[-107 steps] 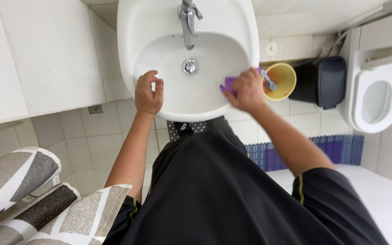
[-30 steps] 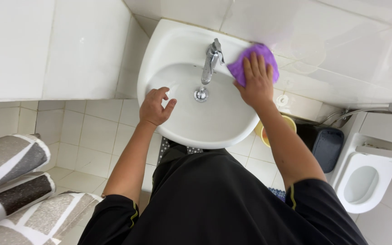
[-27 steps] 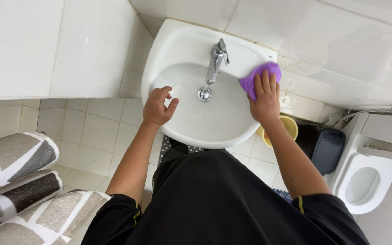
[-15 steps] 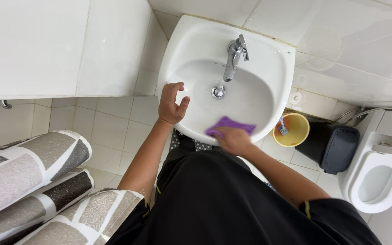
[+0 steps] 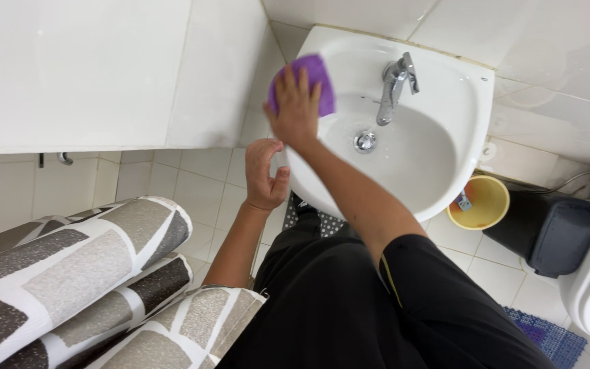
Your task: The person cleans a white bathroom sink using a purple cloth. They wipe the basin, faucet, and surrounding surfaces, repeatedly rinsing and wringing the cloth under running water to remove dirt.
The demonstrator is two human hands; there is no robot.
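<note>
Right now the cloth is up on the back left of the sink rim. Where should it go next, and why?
Probably sweep the purple cloth along the back rim toward the faucet. The right hand presses it flat on the sink's far left corner, while the left hand grips the near left edge, so the stretch behind the faucet looks like the adjacent surface.

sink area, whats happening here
A person is wiping a white sink. The right hand presses a purple cloth flat on the sink's back left rim, beside the chrome tap. The left hand grips the sink's front left edge. A yellow bucket and dark bin stand on the floor.
</note>
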